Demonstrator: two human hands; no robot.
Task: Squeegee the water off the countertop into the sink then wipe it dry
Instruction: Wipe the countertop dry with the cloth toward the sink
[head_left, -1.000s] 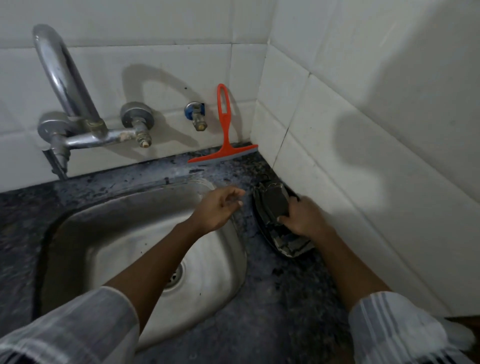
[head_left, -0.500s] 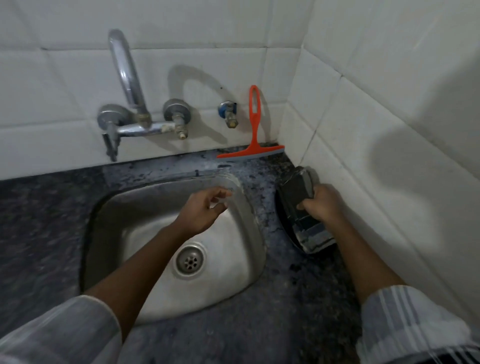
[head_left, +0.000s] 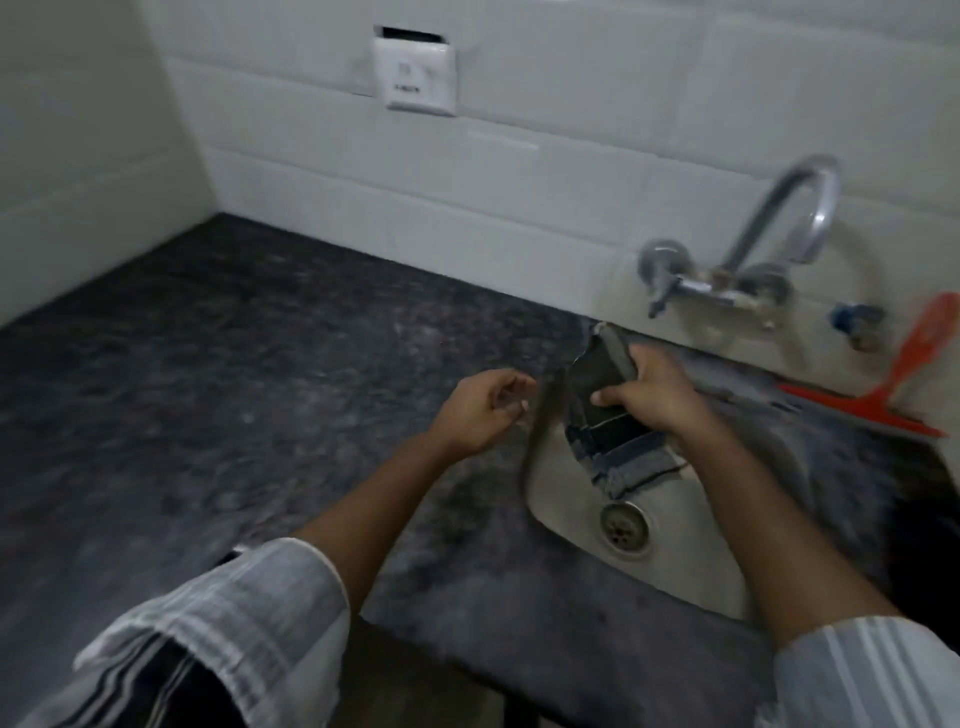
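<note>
My right hand (head_left: 652, 392) grips a dark folded cloth (head_left: 610, 421) with a pale striped hem, held over the left part of the steel sink (head_left: 691, 561). My left hand (head_left: 480, 410) hovers empty with curled, parted fingers above the dark speckled countertop (head_left: 208, 395), just left of the sink rim. An orange squeegee (head_left: 914, 379) leans against the tiled wall at the far right, its blade resting on the counter behind the sink.
A chrome wall tap (head_left: 753, 260) arches over the sink, with a small blue-handled valve (head_left: 852, 319) to its right. A white wall socket (head_left: 415, 78) sits on the tiles above. Tiled walls (head_left: 78, 130) close the counter at left and back. The counter's front edge (head_left: 467, 660) runs below my arms.
The view has swung left to the long stretch of counter. My right hand lifted the cloth from the right corner and carried it left over the sink; my left hand moved left beyond the sink rim.
</note>
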